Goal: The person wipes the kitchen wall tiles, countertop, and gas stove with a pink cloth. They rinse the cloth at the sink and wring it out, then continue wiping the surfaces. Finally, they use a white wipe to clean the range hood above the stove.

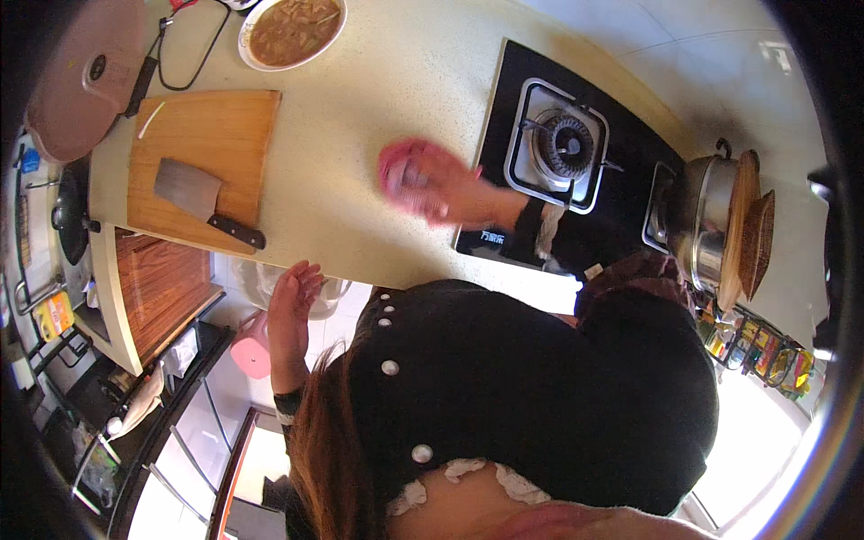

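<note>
My right hand (459, 196) presses a pink cloth or sponge (412, 165) onto the pale countertop (364, 121), just left of the black gas stove (496, 142); both are blurred. My left hand (295, 304) hangs off the counter's front edge with its palm partly turned inward and nothing in it. Left of the countertop's middle lies a wooden cutting board (236, 135), bearing a cleaver (189, 187) with a black handle and a thin pale green strip (151, 120). A white bowl (244, 47) of brown food in sauce stands beyond the board.
At the right, a steel pot (705, 216) stands on the stove beside round wooden or woven items (746, 229). A large pinkish-brown lid or pan (74, 101) is at the far left. Below the counter edge are a lined bin (331, 300) and a pink container (251, 347).
</note>
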A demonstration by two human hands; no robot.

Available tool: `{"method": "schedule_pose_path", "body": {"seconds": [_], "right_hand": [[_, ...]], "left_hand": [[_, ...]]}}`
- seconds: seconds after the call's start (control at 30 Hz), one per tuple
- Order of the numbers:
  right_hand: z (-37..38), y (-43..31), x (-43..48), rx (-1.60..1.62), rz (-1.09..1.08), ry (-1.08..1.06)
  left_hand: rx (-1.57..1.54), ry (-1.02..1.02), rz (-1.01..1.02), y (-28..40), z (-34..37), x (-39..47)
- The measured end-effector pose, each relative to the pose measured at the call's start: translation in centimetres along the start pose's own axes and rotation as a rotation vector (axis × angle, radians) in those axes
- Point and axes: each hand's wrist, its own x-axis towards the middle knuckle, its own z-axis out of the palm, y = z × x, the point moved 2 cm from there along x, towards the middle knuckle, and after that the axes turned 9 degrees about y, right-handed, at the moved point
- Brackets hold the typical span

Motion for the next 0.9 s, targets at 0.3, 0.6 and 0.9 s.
{"method": "schedule_pose_path", "body": {"seconds": [0.3,0.6,0.9], "right_hand": [[0.3,1.1,1.1,0.127,0.214,-0.128],[1.9,-1.0,-1.2,-0.407,0.197,0.072],[-1.9,-0.8,2.3,-0.405,0.450,0.193]], "left_hand": [[0.096,0.039,-0.024,0.8,-1.0,-1.1],[-0.094,0.298,-0.040,-4.1,-9.1,-6.3],[-0.069,0.201,0.039,-4.3,-9.5,-5.6]]}}
